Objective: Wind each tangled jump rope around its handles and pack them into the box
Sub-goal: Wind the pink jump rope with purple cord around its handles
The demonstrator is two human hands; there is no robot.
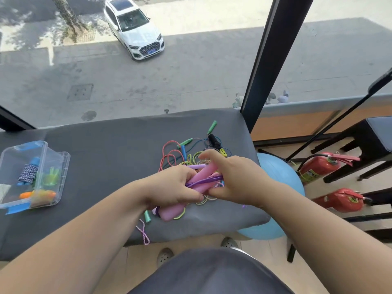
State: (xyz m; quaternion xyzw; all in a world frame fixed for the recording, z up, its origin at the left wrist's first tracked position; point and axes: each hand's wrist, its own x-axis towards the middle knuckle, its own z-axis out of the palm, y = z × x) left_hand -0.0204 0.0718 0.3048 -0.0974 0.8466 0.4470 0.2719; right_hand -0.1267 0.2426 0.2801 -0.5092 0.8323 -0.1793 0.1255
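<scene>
Sitting open at the far left of the grey-covered table [110, 149], a clear plastic box [63, 166] holds a wound blue-and-white rope [28, 172] beside orange and green handles, and I judge it is kept within reach for packing. Near the table's middle, my left hand [177, 186] curls its fingers round a pair of pink handles [204, 171], holding them side by side, probably as one core to wind on. A glossy purple cord [209, 180] crosses them in several loops. My right hand [234, 179] pinches that cord between thumb and fingers, index finger stretched along the upper handle, likely to keep the turns taut. Just behind my hands lies the tangled pile [182, 152]: pink, yellow-green and blue cords with green handles, not yet wound
</scene>
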